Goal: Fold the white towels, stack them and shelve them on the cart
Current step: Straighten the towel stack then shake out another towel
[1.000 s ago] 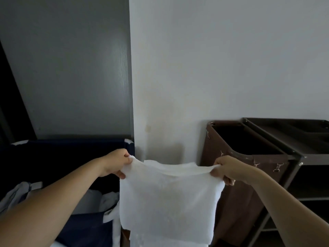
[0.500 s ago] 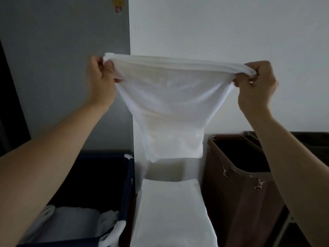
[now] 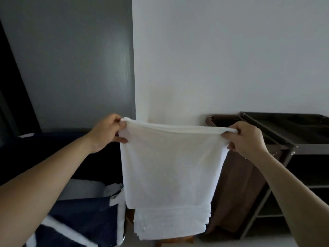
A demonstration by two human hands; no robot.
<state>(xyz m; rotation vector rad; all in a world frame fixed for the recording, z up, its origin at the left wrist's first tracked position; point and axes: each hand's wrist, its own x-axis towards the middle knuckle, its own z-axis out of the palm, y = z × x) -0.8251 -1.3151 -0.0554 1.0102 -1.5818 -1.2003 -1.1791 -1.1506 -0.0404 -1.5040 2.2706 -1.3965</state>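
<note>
Two bare forearms were seen entering from the lower corners of the head view; no sleeve, cuff or glove was worn on either, and both were uncovered from the frame edge to the wrist; the left hand (image 3: 106, 133) and the right hand (image 3: 246, 139) were likewise bare; no watch, ring or band was to be made out on the wrists or on the fingers (image 3: 122, 139); short, unpainted nails were glimpsed on the left thumb, though the detail was blurred.
</note>
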